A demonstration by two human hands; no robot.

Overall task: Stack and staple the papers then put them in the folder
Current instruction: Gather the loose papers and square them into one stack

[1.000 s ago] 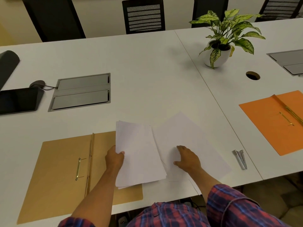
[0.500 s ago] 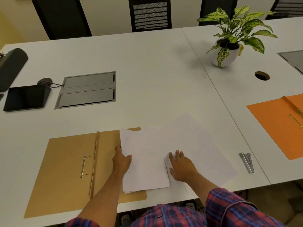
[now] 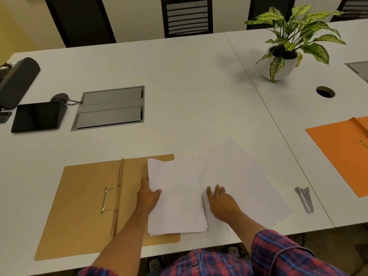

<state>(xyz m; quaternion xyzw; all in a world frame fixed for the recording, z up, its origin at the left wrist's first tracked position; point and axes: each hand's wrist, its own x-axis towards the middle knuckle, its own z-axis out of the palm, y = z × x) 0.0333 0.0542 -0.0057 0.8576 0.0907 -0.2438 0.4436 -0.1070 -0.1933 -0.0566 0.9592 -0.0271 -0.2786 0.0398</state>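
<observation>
A stack of white papers (image 3: 177,198) lies near the table's front edge, partly over the right flap of an open tan folder (image 3: 85,206) with a brass fastener. My left hand (image 3: 149,194) grips the stack's left edge, thumb on top. A loose white sheet (image 3: 239,176) lies tilted to the right, overlapping the stack. My right hand (image 3: 221,200) rests flat on the papers where they overlap, fingers spread. A silver stapler (image 3: 305,199) lies farther right, untouched.
An orange folder (image 3: 342,156) lies at the right edge. A potted plant (image 3: 282,60) and a cable hole (image 3: 325,92) are at the back right. A grey cable hatch (image 3: 109,107), a dark tablet (image 3: 36,117) and black chairs lie beyond.
The stack in my left hand has slid right, closing the gap to the loose sheet, which overlaps it. My right hand has shifted slightly toward me.
</observation>
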